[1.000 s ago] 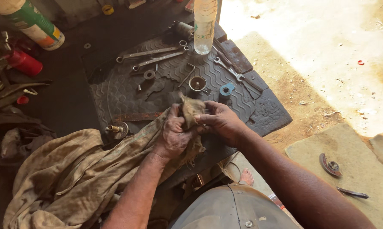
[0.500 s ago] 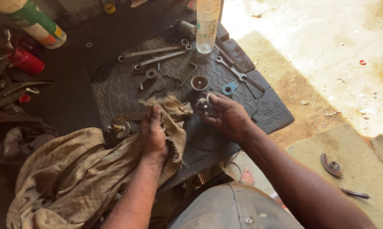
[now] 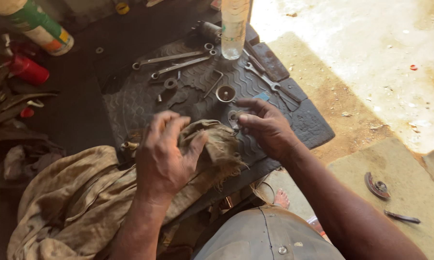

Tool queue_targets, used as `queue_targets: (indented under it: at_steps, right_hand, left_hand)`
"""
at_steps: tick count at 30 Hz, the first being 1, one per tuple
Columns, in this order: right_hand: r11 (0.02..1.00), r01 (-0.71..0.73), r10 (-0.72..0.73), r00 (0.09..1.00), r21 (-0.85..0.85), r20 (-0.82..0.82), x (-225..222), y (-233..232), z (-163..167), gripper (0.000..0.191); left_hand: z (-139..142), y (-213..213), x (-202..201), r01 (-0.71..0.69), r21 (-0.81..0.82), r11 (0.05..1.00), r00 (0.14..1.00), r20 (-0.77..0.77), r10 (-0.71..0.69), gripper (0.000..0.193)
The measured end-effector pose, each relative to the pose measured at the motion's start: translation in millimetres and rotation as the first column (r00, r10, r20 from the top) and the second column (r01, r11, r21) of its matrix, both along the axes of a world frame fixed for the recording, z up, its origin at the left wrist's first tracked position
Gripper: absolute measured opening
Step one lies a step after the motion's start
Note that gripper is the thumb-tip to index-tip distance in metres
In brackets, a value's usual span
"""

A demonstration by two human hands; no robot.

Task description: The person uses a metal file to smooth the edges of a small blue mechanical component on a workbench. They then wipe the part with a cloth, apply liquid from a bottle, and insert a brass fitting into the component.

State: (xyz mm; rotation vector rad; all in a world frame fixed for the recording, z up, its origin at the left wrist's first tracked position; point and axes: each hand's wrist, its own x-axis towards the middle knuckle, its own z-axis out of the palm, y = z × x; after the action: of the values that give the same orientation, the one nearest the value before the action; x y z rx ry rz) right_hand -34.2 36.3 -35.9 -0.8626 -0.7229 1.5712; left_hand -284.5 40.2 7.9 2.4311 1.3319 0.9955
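My left hand [image 3: 166, 153] grips the bunched end of a dirty tan rag [image 3: 72, 202] that trails down to the lower left. My right hand [image 3: 265, 126] holds a small round metal part [image 3: 236, 117] in its fingertips, just right of the rag and above a black ribbed rubber mat [image 3: 303, 120]. The two hands are a little apart. A small metal cup [image 3: 225, 93] stands on the mat just beyond my right fingers.
On the mat lie two long wrenches [image 3: 171, 61], another spanner [image 3: 265, 79], a hex key [image 3: 213, 83], washers and a clear plastic bottle [image 3: 234, 26]. A green and white spray can [image 3: 36, 26] and a red can [image 3: 27, 70] lie at the left. Sandy ground lies at the right.
The hands were together around the rag and part. They have drawn apart: my right hand took the metal part out to the right, while my left hand kept the rag.
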Motion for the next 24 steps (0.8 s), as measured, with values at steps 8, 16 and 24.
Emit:
queue_targets:
  at_steps: [8,16,24]
  right_hand:
    - [0.952,-0.181,-0.121,0.513,0.245,0.85,-23.4,11.6,44.3,0.07]
    - [0.804,-0.393,-0.445,0.1,0.446,0.89,-40.0,-35.6,9.2,0.03]
    - [0.881,0.468,-0.429,0.851,-0.064,0.304,-6.1,-37.3,-27.2,0.016]
  left_hand:
    - [-28.1,40.0,40.2,0.372,-0.646,0.667,0.79,0.597,0.137,0.063]
    - [-62.8,58.4,24.0,0.645,-0.586,0.49,0.199,0.748,0.633,0.023]
    - [-76.3,40.5,44.8,0.748,-0.587,0.311,0.207,0.651,0.73,0.025]
